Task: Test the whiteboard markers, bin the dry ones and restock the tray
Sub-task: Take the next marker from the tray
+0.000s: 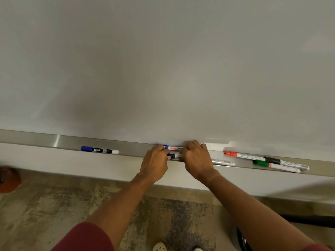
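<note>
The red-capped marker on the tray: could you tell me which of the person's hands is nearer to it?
Right. The right hand rests on the tray just left of the red-capped marker, with a gap between them. The left hand lies farther left, beyond the right hand.

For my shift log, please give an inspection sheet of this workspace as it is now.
Surface: whiteboard blank; metal tray below it.
Job's things: Camlin marker lies alone at left; red, black, green markers lie together at right.
Clutter: orange object, blurred.
Hands: left hand and right hand both grip the black-capped marker.
Cables: nothing seen.
Surroundings: mottled floor.
</note>
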